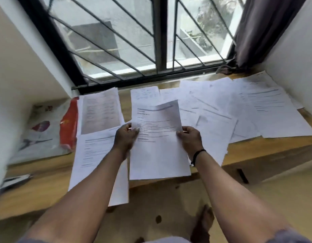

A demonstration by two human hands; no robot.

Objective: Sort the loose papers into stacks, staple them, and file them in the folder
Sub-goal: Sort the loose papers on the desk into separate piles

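Sheet held above the worktop front edge, long axis running away from me. My left hand and right hand each pinch a side edge. Left pile lies nearer my left hand; I judge it goes there.

Bare forearms; blk band on R wrist.

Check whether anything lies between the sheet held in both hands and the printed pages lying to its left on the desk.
Nothing visible does. The left hand and right hand hold the sheet by its side edges above the desk. The printed pages lie directly beside it, uncovered apart from the left forearm crossing their near corner.
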